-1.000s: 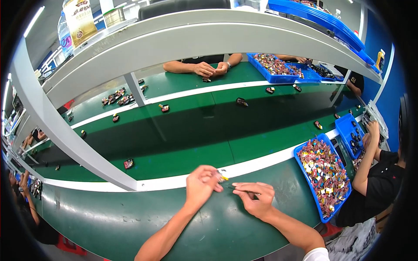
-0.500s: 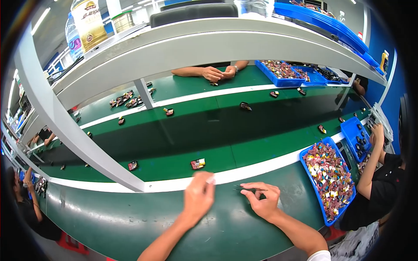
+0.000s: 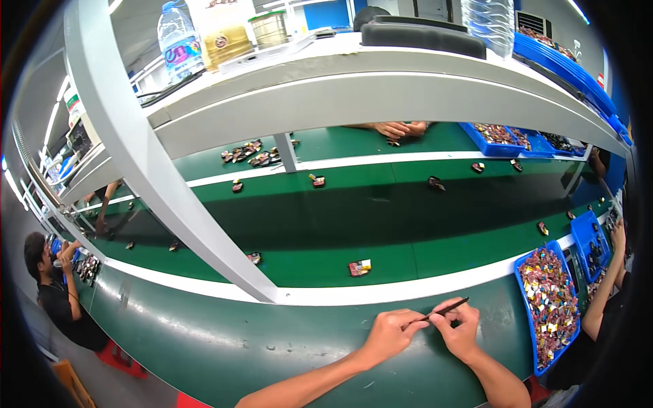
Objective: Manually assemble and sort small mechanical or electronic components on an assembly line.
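Note:
Above the near green table (image 3: 299,340), my right hand (image 3: 459,333) grips dark tweezers (image 3: 449,308) between thumb and fingers. They slant, with the back end up to the right and the tip down to the left. My left hand (image 3: 393,334) is closed in a pinch at that tip, close beside my right hand. Whatever small thing its fingertips may hold is hidden. Beyond my hands, a small black and red part with a white and yellow tab (image 3: 360,267) lies on the green conveyor belt (image 3: 306,265).
A blue tray (image 3: 522,299) heaped with small red, yellow and white parts stands right of my hands. More dark parts (image 3: 436,183) lie along the belt. A grey post (image 3: 197,217) and overhead shelf (image 3: 381,95) frame the near side. Co-workers sit left (image 3: 58,292), right and opposite.
My view has swung left, so the scene sits further right in the picture. My left hand has come across to the tweezers' tip; the hands were apart before.

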Available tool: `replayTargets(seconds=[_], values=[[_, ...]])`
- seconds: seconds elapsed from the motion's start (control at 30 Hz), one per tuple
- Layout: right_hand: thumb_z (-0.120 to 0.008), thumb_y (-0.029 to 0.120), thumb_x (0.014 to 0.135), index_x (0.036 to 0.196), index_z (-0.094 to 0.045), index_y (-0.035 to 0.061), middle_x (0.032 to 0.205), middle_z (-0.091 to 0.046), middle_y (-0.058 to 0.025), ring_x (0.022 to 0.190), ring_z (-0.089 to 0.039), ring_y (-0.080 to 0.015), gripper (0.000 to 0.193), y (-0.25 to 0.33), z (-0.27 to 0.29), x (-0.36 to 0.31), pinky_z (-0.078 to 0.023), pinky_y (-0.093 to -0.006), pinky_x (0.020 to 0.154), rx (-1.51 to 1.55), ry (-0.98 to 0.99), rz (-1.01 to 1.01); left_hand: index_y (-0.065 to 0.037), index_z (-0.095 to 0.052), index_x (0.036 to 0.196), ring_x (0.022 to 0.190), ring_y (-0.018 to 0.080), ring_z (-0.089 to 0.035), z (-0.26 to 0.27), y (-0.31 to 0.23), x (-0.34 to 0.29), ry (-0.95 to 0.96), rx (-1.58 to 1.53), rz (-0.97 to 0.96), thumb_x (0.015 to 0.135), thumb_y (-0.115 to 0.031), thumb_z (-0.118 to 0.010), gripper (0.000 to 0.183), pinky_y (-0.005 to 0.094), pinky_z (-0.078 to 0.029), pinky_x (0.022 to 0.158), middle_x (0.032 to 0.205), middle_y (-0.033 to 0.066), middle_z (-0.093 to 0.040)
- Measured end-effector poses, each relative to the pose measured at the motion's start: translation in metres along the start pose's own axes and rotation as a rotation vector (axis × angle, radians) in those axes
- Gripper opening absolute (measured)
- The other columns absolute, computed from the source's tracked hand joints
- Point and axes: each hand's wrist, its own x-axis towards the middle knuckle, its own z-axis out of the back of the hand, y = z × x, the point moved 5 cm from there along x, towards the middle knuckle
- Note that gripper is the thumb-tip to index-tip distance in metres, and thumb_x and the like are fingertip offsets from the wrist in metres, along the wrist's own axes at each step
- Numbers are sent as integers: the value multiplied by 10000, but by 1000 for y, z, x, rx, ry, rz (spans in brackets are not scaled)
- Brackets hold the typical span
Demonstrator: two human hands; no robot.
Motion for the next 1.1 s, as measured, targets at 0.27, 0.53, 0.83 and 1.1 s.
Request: replayTargets(seconds=[0.27,0.53,0.83,1.1], values=[[-690,-11,919,966,-645,-57,673,-707,-101,602,-714,-152,80,0,-6,-1,-522,-239,517,220,122,-113,-25,-775,972,545,86,-530,-1,6,-2,113,-60,98,888,-137,-771,140,272,-428,502,728,83,-694],[-679,-6,923,987,-666,-54,639,-696,-78,569,-693,-118,81,-1,-7,-2,-499,-223,497,163,128,-59,-41,-770,968,545,183,-544,-1,5,-1,147,14,77,892,-156,-745,141,330,-443,527,740,105,-690],[-694,17,917,978,-670,-51,716,-745,-114,639,-732,-129,95,0,-6,-2,-516,-218,535,100,89,27,-54,-782,1005,573,156,-565,-2,0,2,145,62,11,883,-122,-757,143,295,-452,544,734,79,-685],[-690,3,910,973,-665,-66,748,-747,-122,708,-751,-152,97,9,-6,-2,-558,-232,606,28,104,13,-109,-798,999,554,200,-577,2,-1,2,110,76,-13,894,-191,-742,145,323,-464,542,699,107,-674]])
